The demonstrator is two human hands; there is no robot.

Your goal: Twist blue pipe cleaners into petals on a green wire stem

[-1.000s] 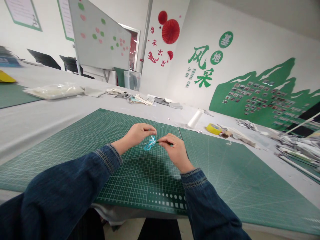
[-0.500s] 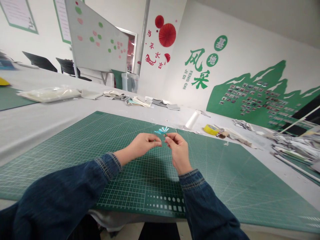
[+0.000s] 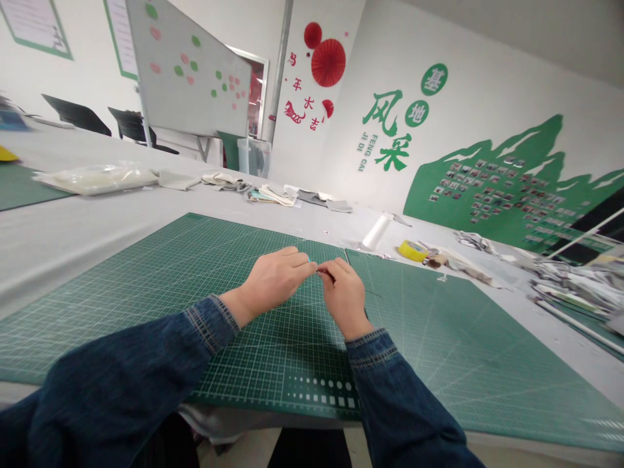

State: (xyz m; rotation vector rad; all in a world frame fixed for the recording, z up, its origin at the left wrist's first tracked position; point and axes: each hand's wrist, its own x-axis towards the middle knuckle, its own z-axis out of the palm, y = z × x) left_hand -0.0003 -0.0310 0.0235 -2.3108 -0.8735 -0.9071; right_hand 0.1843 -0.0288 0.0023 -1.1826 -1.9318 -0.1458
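Note:
My left hand (image 3: 277,278) is closed above the green cutting mat (image 3: 234,250), its fingertips pinched near those of my right hand. A tiny bit of light blue (image 3: 309,259) shows by its fingers; the rest of that piece is hidden. My right hand (image 3: 344,296) is closed too, thumb and forefinger pressed together, with a thin dark thing at the tips that is too small to make out. The two hands almost touch at their fingertips.
Behind the mat lie a clear plastic bag (image 3: 100,178), cloth scraps (image 3: 273,195), a white roll (image 3: 377,232) and a yellow tape roll (image 3: 412,251). More cloth (image 3: 580,286) is piled at the right. A whiteboard (image 3: 195,84) stands farther back.
My left hand has moved up and turned over, closing its fingers by the right fingertips. The blue and white piece that showed above the right hand is now mostly hidden.

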